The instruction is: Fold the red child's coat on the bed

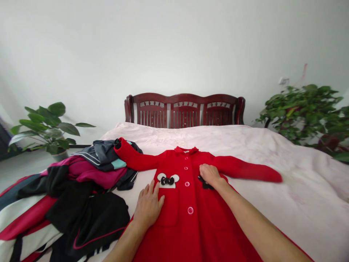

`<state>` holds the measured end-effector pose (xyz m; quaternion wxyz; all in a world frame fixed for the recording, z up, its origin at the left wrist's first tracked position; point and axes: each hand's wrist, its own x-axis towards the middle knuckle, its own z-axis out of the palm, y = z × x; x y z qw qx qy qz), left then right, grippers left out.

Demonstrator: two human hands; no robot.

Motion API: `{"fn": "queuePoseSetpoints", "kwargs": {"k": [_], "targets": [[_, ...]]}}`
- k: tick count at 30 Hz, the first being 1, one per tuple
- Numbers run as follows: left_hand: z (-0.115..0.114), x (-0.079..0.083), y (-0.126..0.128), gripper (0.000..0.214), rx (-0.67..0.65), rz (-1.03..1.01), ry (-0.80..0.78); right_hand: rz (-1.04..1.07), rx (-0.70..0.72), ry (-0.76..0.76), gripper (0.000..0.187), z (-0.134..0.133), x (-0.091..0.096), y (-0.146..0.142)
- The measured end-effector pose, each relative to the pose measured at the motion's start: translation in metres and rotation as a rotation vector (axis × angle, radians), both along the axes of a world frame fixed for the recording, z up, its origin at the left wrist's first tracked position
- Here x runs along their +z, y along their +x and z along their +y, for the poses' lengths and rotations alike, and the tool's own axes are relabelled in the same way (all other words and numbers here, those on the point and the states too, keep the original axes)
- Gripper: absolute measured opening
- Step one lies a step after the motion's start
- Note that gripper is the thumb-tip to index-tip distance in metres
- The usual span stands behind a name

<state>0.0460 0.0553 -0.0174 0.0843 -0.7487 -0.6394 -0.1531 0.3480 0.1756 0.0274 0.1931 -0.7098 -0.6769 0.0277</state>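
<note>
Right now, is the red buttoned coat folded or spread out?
Spread out: the red buttoned coat lies front up on the pale bedsheet, both sleeves stretched sideways.

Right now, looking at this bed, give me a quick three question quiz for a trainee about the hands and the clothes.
1. True or false: the left hand and the right hand both touch the red coat.
2. Multiple choice: the pile of dark clothes lies A, to the person's left of the coat; B, to its right; C, on top of its front.
3. Short answer: which hand rests nearer the collar?

Key: 1 true; 2 A; 3 the right hand.
</note>
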Motion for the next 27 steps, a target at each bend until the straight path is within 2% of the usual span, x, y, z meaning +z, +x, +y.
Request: {"fn": "queuePoseSetpoints", "kwargs": {"k": [4, 7, 10, 12, 14, 16, 18, 20, 22, 23, 25, 26, 27], "targets": [[0.001, -0.001, 0.000, 0.053, 0.006, -0.002, 0.003, 0.173, -0.158, 0.067, 0.028, 0.003, -0.008, 0.028], [0.001, -0.001, 0.000, 0.053, 0.010, 0.010, -0.003, 0.257, -0.165, 0.108, 0.032, -0.001, -0.012, 0.037], [0.002, -0.002, -0.001, 0.053, 0.009, 0.018, -0.009, 0.240, -0.095, 0.157, 0.035, -0.012, -0.014, 0.024], [0.003, -0.002, -0.002, 0.053, 0.001, 0.018, -0.015, 0.205, 0.008, 0.162, 0.042, -0.024, -0.017, 0.012], [0.003, -0.003, -0.003, 0.054, -0.007, 0.016, -0.019, 0.120, 0.163, 0.067, 0.048, -0.037, -0.020, 0.008], [0.004, -0.004, -0.005, 0.054, -0.014, 0.015, -0.018, 0.026, 0.242, -0.059, 0.048, -0.048, -0.021, 0.018], [0.004, -0.004, -0.005, 0.054, -0.020, 0.014, -0.016, -0.032, 0.158, -0.124, 0.047, -0.056, -0.017, 0.038], [0.005, -0.004, -0.005, 0.054, -0.017, 0.011, -0.020, -0.044, -0.021, -0.120, 0.051, -0.062, -0.011, 0.054], [0.006, -0.004, -0.004, 0.054, -0.010, 0.008, -0.030, -0.057, -0.131, -0.103, 0.057, -0.071, -0.006, 0.052], [0.006, -0.003, -0.003, 0.054, -0.006, 0.005, -0.035, -0.066, -0.143, -0.090, 0.058, -0.078, -0.006, 0.043], [0.005, -0.001, -0.003, 0.053, -0.008, -0.008, -0.043, -0.070, -0.048, -0.061, 0.057, -0.098, -0.012, 0.018], [0.004, 0.000, -0.004, 0.053, -0.014, -0.016, -0.045, -0.067, 0.046, -0.054, 0.056, -0.110, -0.017, 0.004], [0.002, 0.001, -0.005, 0.052, -0.020, -0.022, -0.046, -0.028, 0.218, -0.046, 0.057, -0.122, -0.022, -0.007]]}}
